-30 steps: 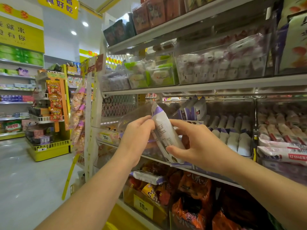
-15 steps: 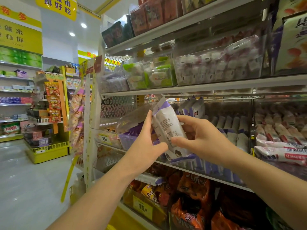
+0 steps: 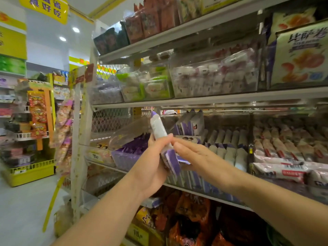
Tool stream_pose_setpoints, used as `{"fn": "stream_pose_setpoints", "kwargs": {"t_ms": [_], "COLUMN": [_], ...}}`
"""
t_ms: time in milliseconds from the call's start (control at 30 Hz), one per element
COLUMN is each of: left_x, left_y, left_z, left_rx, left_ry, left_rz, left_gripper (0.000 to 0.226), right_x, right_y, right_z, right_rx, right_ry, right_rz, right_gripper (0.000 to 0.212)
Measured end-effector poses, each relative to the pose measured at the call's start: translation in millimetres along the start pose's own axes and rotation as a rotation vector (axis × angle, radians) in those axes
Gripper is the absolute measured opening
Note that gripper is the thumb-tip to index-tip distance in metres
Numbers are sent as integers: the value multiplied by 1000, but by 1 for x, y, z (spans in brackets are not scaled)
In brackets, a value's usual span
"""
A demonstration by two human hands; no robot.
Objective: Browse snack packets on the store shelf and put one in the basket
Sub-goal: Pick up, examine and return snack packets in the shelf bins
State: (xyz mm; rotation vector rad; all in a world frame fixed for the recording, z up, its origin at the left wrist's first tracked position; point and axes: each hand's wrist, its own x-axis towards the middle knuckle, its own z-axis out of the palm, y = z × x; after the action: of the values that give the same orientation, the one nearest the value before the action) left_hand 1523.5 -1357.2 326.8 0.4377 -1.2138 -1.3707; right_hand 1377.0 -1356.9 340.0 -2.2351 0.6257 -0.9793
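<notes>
The left hand [image 3: 150, 167] holds a white and purple snack packet [image 3: 158, 127] up in front of the store shelf [image 3: 213, 99]. Its fingers [image 3: 151, 139] and thumb are wrapped round the lower half of the packet, and the top end points up and a little to the left. We see the packet from its thin side. The right hand [image 3: 192, 154] is just beside it, with its fingers stretched out straight and not gripping anything. The tips reach the packet right next to the left thumb, but I cannot tell if they press on it. Behind the hands, more packets of the same kind [image 3: 188, 125] stand in a row on the shelf. A clear bin [image 3: 127, 132] to the left has purple packs in it. Orange bags [image 3: 193, 208] sit on the shelf below — near a yellow price tag [image 3: 137, 234].
</notes>
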Motion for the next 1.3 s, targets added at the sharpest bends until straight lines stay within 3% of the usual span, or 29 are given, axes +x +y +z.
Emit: {"fn": "stream_pose_setpoints", "kwargs": {"t_ms": [67,133,267,367,533,633,733,900,1033,1300], "left_x": [6,15,42,64,111,138,162,180,187,183], "left_y": [1,-5,-13,-15,-31,-38,-40,-47,-58,-59], "left_z": [2,4,12,13,-6,-10,-12,-26,-39,-40], "left_rx": [-51,-50,214,666,1666,2018,2090,2015,1963,1883], "left_ry": [-43,-60,-13,8,16,-83,-133,-103,-75,-55], "left_rz": [-81,-96,-33,47,461,614,619,586,484,518], "left_gripper": [44,39,33,38,30,36,41,39,44,53], "right_x": [-3,-4,2,3,5,18,42,83,110,122], "right_y": [3,7,6,4,13,27,41,61,69,83], "right_z": [-10,-24,-60,-93,-138,-156,-170,-179,-180,-163], "right_rx": [-163,-439,-627,-715,-1026,-1104,-1070,-1122,-1169,-1145], "right_ry": [-61,-12,195,254,195,146,72,-106,-98,-130], "right_rz": [17,14,-53,-62,87,199,294,399,423,329], "right_gripper": [54,71,57,44,35,36,35,38,41,39]}}
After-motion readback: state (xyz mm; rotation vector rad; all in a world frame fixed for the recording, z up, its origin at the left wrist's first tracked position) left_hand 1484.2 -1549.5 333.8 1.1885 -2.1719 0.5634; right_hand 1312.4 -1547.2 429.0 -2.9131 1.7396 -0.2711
